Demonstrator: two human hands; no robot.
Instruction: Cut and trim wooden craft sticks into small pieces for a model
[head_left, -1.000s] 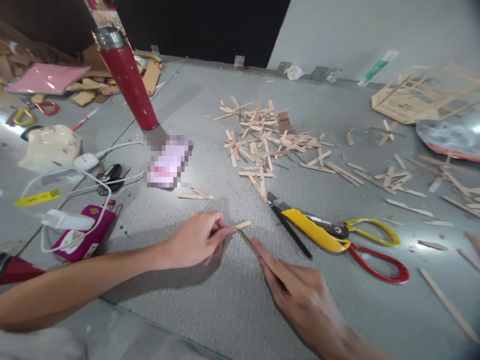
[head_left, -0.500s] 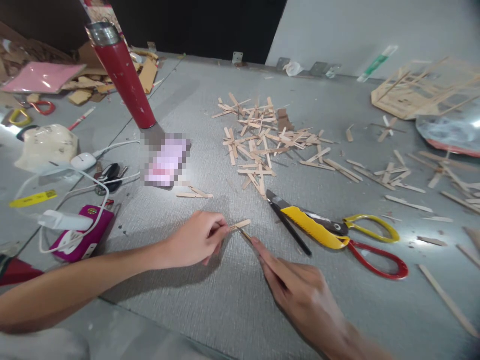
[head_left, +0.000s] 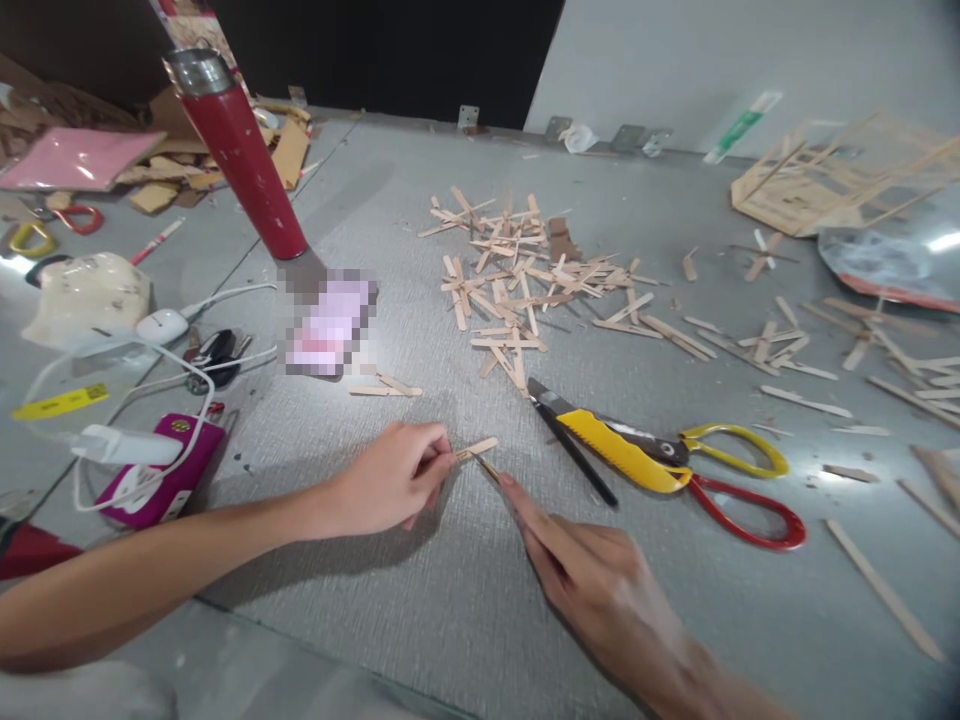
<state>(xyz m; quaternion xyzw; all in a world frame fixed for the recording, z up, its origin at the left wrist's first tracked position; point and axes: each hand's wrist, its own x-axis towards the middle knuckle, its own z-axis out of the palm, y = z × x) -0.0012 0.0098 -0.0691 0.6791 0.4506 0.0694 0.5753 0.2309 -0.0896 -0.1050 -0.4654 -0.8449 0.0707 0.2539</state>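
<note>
Pale, flat wooden stick (head_left: 484, 446) sits between both hands at the grey table (head_left: 465, 600) on my feed. From the left, I see a magenta box (head_left: 208, 440) bearing a white plug (head_left: 124, 446), then the left hand (head_left: 397, 475) pinching the stick's end, the right hand (head_left: 596, 575) gripping a slim brass-toned tool (head_left: 489, 468), tip at the stick, finally red-and-yellow-handled scissors (head_left: 670, 452).

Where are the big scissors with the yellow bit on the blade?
In the head view, the scissors lie right of centre, just beyond the right hand, beside the thin black tool.
</note>
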